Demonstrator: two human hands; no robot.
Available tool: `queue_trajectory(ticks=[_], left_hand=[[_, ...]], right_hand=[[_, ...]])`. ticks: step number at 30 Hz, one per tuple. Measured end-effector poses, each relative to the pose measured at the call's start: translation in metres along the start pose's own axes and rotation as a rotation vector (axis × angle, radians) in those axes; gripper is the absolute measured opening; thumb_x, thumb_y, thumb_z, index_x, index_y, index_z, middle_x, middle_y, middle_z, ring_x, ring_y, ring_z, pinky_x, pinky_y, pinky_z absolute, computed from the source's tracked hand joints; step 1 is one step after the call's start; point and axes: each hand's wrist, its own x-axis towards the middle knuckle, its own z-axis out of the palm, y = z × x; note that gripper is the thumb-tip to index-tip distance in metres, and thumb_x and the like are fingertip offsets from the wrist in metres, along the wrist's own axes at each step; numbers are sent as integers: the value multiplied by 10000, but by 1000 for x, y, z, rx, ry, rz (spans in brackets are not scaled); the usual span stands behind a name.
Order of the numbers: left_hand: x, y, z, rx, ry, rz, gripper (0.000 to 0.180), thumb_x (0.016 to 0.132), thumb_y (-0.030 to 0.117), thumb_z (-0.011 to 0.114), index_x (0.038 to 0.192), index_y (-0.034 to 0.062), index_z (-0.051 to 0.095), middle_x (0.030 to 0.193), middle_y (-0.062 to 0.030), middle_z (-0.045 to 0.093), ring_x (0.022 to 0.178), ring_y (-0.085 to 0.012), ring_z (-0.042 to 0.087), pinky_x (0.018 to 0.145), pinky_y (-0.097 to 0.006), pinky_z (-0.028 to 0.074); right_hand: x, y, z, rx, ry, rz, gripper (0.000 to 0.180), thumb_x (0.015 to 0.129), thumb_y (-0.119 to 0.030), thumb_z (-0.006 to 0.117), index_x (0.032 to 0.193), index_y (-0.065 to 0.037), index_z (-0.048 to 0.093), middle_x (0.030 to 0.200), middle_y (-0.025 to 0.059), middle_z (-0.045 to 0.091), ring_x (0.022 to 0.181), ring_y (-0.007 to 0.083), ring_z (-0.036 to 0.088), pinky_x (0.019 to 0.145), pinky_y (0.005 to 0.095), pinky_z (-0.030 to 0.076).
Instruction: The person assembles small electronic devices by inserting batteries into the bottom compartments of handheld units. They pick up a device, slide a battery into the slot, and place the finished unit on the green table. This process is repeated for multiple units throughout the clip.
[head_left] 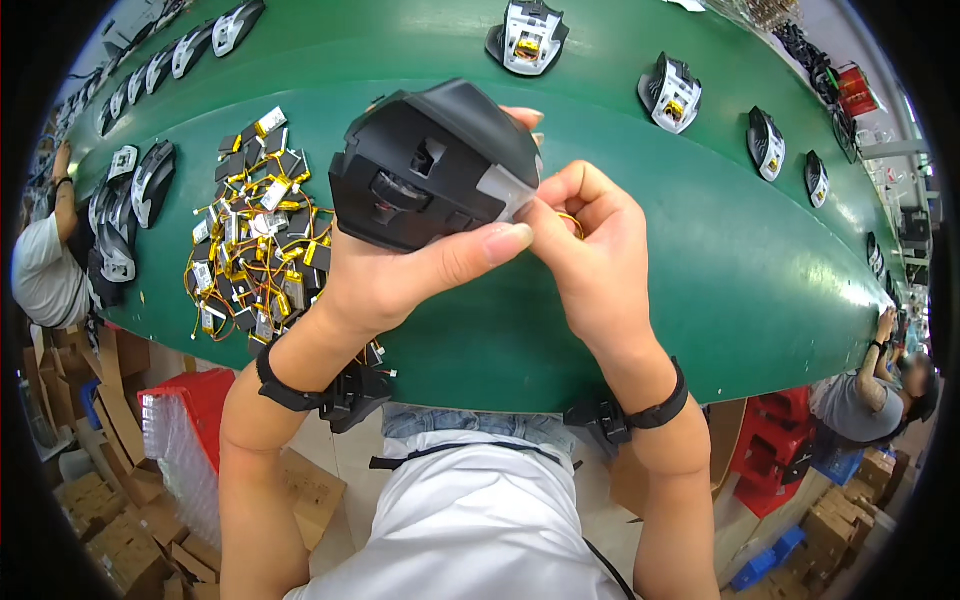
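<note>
two arms (262,450) forward: left hand (395,283) cradles black mouse (425,150), right hand (600,262) pinches yellow wire (573,224).

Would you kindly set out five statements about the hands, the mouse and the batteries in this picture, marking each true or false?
1. The left hand holds a black mouse. True.
2. The right hand lies flat on the green table. False: it is raised at the mouse's edge, fingers curled.
3. The battery pile lies to the right of both hands. False: it lies to the left.
4. Both wrists wear black straps. True.
5. The batteries are sorted in neat rows. False: they lie in a jumbled heap.
</note>
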Motion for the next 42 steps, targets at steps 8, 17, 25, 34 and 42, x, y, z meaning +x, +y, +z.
queue_trajectory(ticks=[8,17,25,34,42], left_hand=[[3,4,-4,-18,32,32,640,795,237,748,1320,-7,472,1366,-215,497,1241,-344,537,1041,-478,444],[-4,3,-5,-60,69,-59,603,800,187,709,1319,-13,474,1358,-229,509,1226,-349,548,1052,-478,430],[-8,-5,15,-67,195,-117,542,874,149,630,1359,-3,444,1379,-193,511,1198,-307,558,1060,-431,412],[14,2,7,-271,393,-259,464,994,269,530,1377,18,455,1301,-167,591,1128,-236,614,948,-360,503],[2,-5,-5,-332,405,-472,417,961,409,561,1244,103,563,1111,-36,654,1005,-160,627,841,-337,512]], right_hand=[[11,-6,-11,94,-133,54,234,863,-115,744,1006,47,655,860,50,674,789,82,625,701,210,500],[8,4,-7,87,-106,106,188,839,-100,742,947,37,672,839,51,676,734,84,621,667,224,505],[9,16,-14,-173,-19,24,228,780,-138,733,914,23,644,824,69,670,771,124,622,700,287,520],[9,-27,-47,275,-90,-90,224,911,-78,648,1103,31,614,982,54,678,860,85,622,765,231,524],[-8,-26,-26,148,-179,-269,215,919,-129,653,1092,-6,618,854,71,666,713,86,572,626,262,466]])
